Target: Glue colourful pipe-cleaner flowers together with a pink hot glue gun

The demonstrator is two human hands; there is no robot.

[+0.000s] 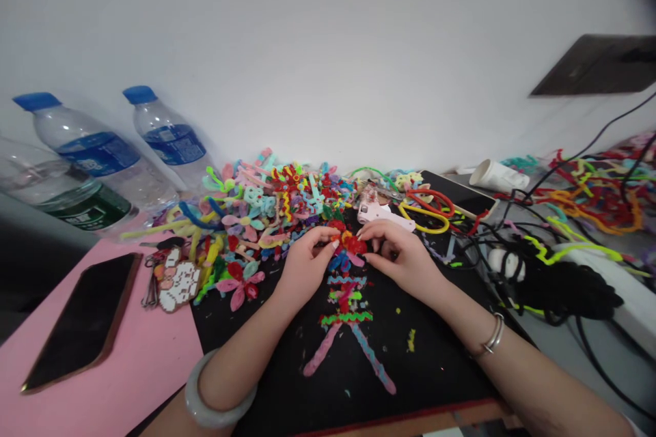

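My left hand (306,265) and my right hand (398,254) meet over a black mat (287,382). Both pinch the red top (349,242) of a pipe-cleaner figure (348,317) that lies flat on the mat. The figure has wavy blue, green and red bands across its body and two pink and blue legs pointing toward me. The fingers of both hands are curled closed on the red piece. A pale bangle sits on my left wrist, a silver bracelet on my right.
A heap of coloured pipe-cleaner shapes (266,205) lies behind the hands. Water bottles (164,143) stand at the back left. A phone (85,321) rests on pink paper, with a keychain (177,280) beside it. Pink glue gun (384,215), cables (553,273) and a white cup (497,176) sit to the right.
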